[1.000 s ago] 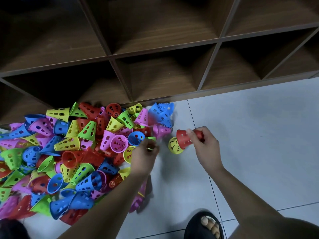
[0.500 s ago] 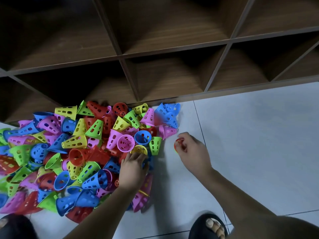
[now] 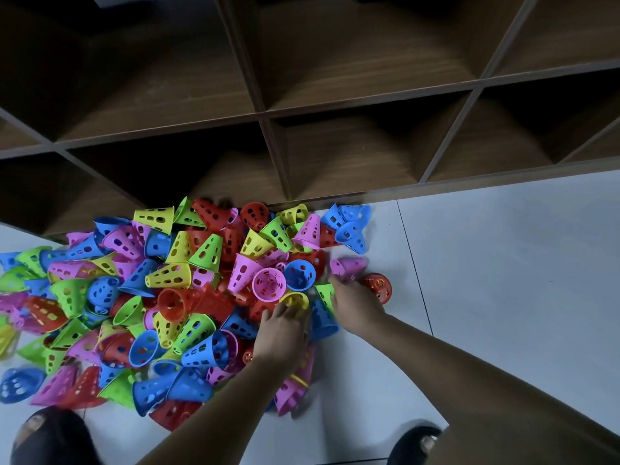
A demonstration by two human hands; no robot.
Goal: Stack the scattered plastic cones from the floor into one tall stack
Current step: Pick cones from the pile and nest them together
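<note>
Red cone (image 3: 377, 287), no longer held, is laid at right hand's (image 3: 356, 308) two o'clock, grip untellable; next, yellow cone (image 3: 294, 299) is gripped by left hand (image 3: 281, 330).

An indoor room with a plain, domestic or playroom look; which of the two cannot be told. A dark wood-grain shelf unit (image 3: 268, 112) of open square cubbies stands directly on the floor (image 3: 503, 263), which is laid in large pale tiles with thin grout lines. Against the unit's foot lies a heap of perforated plastic cones (image 3: 174, 276) in bright toy colours. Well out from the unit, a dark slipper (image 3: 416, 441) is worn on a foot.
</note>
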